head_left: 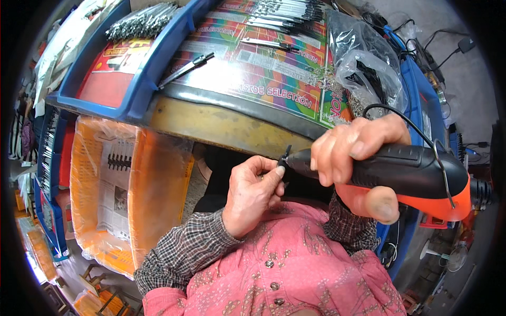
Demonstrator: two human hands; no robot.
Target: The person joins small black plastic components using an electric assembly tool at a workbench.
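Note:
My right hand (363, 152) is wrapped around a black and orange electric screwdriver (411, 167), its tip pointing left. Thumb and fingers of my left hand (250, 192) pinch a small black part (283, 164), which meets the screwdriver's tip. Much of that part is hidden by my fingers, so its exact kind cannot be made out. Beyond my hands, on the table, lie a slim silver and black metal piece (187, 70), a similar piece (270, 44) farther back, and a pile of such pieces (287, 15) at the far edge.
At the left stands a blue tray (138, 89) with a heap of silver pieces (142, 22). Below it is an orange basket (158, 200) lined with plastic and newspaper. A clear plastic bag (369, 63) holding black parts lies right, beside scattered tiny screws (329, 80). The screwdriver's cable (406, 118) loops above my right hand.

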